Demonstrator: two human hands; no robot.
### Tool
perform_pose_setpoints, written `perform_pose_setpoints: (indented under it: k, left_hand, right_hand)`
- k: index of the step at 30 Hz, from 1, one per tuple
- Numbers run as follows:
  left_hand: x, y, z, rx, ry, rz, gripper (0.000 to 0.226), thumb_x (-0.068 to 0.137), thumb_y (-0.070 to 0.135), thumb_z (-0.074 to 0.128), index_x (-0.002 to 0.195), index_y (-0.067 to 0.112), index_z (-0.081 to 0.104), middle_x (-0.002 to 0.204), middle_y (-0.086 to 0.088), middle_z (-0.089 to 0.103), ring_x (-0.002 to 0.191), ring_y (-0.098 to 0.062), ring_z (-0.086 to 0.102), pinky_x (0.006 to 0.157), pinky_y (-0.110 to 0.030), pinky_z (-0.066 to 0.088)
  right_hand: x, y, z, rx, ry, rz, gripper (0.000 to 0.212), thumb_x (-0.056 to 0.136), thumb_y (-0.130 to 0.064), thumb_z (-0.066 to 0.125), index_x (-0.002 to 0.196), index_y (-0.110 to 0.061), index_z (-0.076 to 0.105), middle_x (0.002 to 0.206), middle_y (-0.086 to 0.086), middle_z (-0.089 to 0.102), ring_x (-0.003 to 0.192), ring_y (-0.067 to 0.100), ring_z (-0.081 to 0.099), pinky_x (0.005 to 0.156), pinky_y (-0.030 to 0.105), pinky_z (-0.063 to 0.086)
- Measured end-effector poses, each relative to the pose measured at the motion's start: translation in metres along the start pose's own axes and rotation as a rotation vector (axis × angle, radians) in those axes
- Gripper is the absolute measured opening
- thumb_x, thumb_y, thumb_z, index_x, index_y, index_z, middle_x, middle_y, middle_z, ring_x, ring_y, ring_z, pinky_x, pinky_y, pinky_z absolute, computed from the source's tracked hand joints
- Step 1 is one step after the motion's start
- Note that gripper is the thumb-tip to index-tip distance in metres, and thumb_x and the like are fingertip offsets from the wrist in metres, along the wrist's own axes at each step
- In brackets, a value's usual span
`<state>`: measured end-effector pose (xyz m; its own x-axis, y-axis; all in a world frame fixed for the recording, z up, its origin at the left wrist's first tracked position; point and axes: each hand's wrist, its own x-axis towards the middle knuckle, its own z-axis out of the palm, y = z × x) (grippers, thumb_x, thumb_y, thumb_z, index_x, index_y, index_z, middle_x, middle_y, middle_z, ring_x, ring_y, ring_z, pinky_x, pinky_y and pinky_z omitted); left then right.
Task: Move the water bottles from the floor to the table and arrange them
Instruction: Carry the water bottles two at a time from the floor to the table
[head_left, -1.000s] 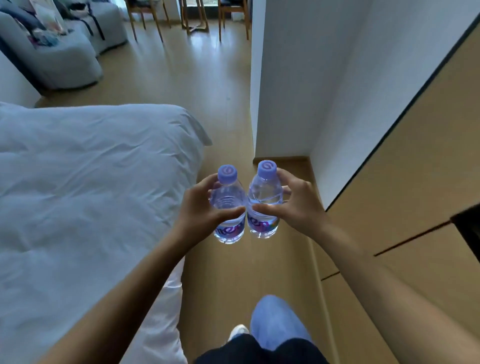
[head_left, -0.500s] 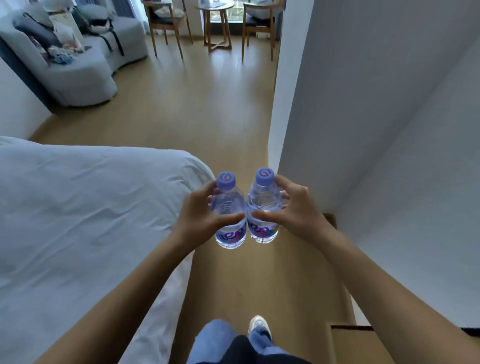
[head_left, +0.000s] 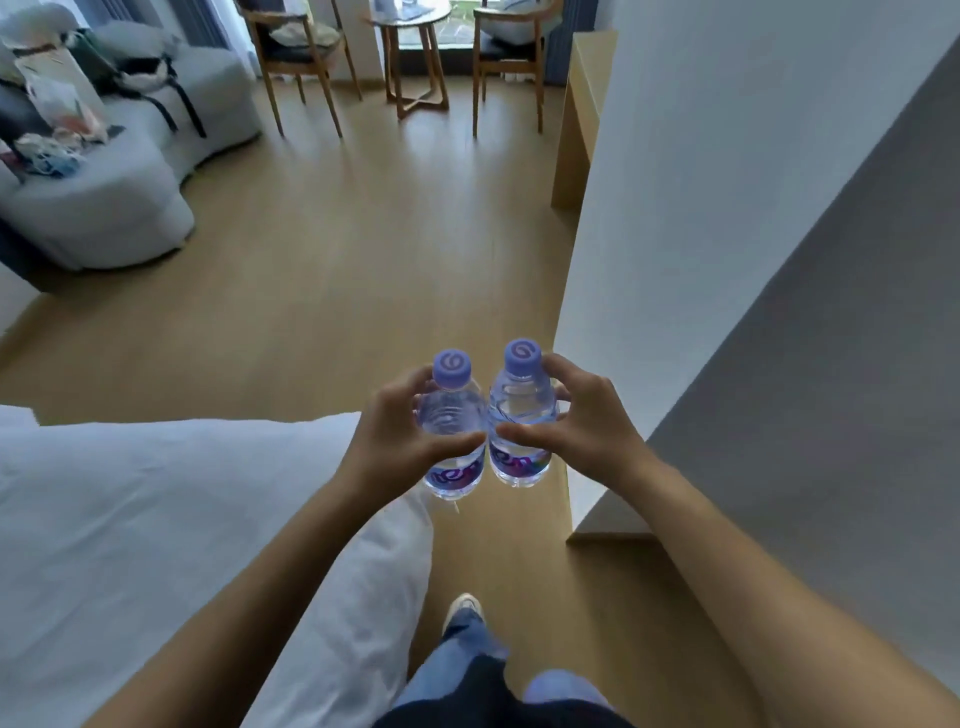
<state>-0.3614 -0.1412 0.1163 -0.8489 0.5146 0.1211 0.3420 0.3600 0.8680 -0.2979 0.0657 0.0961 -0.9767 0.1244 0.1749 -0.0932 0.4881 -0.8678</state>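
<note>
Bottles, two, clear plastic with purple caps, upright and touching side by side in mid-air above the wooden floor (head_left: 363, 249): left bottle (head_left: 451, 436) is gripped by the curled left hand (head_left: 400, 441), right bottle (head_left: 519, 415) by the curled right hand (head_left: 587, 431), beside a white bed (head_left: 156, 519).

Two water bottles held up side by side

The left hand (head_left: 400, 441) grips the left bottle (head_left: 453, 431) and the right hand (head_left: 582, 431) grips the right bottle (head_left: 519, 415), both upright with purple caps, touching each other. A white bed (head_left: 156, 519) is on the left, a wood floor (head_left: 337, 260) below, a small round table (head_left: 410, 31) far ahead.
</note>
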Motion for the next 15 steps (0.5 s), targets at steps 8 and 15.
perform_pose_setpoints:
  k: [8, 15]
  left_hand:
    - [0.221, -0.043, -0.030, 0.007, -0.044, -0.012, 0.058, 0.057, 0.034, 0.087, 0.109, 0.021, 0.065, 0.094, 0.006, 0.072, 0.082, -0.003, 0.067, 0.073, -0.016, 0.053]
    - [0.436, -0.086, -0.024, -0.010, -0.070, -0.037, 0.050, 0.060, 0.012, 0.090, 0.103, 0.023, 0.065, 0.089, 0.013, 0.069, 0.076, 0.010, 0.061, 0.070, -0.006, 0.045]
  right_hand:
    - [0.204, 0.042, -0.025, -0.006, 0.090, 0.042, 0.059, 0.069, -0.041, 0.084, 0.121, -0.026, 0.060, 0.104, -0.016, 0.068, 0.090, -0.001, 0.066, 0.080, 0.024, 0.058]
    - [0.400, 0.114, -0.064, -0.011, 0.122, 0.076, 0.058, 0.068, -0.036, 0.087, 0.119, -0.025, 0.061, 0.100, -0.014, 0.071, 0.089, 0.002, 0.068, 0.082, 0.028, 0.057]
